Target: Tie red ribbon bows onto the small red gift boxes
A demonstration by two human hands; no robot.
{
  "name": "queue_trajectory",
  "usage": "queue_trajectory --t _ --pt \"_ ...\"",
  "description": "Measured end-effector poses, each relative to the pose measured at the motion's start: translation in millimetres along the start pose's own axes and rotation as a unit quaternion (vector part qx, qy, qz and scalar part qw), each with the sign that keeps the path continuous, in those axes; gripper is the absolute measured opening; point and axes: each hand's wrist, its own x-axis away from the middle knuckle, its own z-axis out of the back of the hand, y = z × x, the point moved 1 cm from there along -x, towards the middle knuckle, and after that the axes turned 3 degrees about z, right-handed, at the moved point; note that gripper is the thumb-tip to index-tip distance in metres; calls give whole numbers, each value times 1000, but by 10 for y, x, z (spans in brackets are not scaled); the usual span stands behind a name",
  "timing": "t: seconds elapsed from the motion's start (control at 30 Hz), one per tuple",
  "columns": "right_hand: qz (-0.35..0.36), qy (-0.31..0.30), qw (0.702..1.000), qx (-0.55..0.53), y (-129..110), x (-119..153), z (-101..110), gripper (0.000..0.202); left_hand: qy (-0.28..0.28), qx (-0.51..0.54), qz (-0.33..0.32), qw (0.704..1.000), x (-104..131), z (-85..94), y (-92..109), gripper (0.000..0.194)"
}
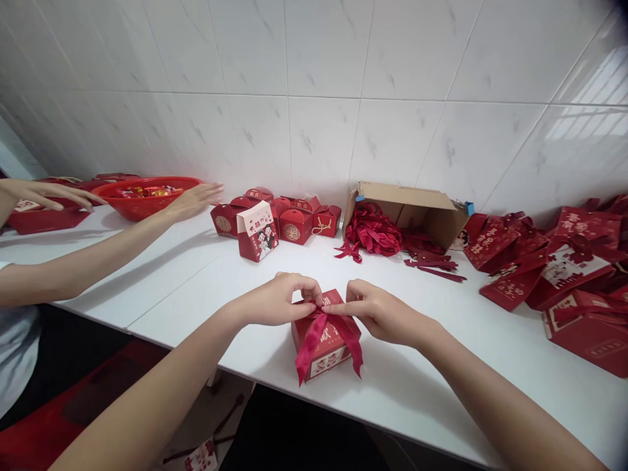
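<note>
On the white table in front of me stands a red gift box (328,337) with gold characters and a white patterned front. A dark red ribbon (311,345) is gathered at its top, and two loose tails hang over the front. My left hand (282,299) pinches the ribbon at the gathered point from the left. From the right, my right hand (375,309) has its fingers bent, with the index finger and thumb at the same spot. The fingers partly cover the knot, so its exact form is hidden.
Several small red boxes (297,222) stand by the tiled wall. A cardboard box (407,196) lies on its side with a ribbon pile (373,230) spilling out. Finished-looking red boxes (564,261) crowd the right. At left, a co-worker's arms (122,252) reach near a red basin (142,206) of sweets.
</note>
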Motion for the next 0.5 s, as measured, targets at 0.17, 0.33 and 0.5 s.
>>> queue_trajectory --t 0.17,0.33,0.5 --pt "10 -6 1000 14 -11 -25 -1 51 -46 -52 -10 998 -22 16 -17 16" --pt "23 -35 998 42 -18 -16 -13 54 -76 -47 -35 995 -43 30 -118 22" --pt "23 -40 998 36 -53 -8 10 53 -135 56 -92 985 -88 33 -180 16"
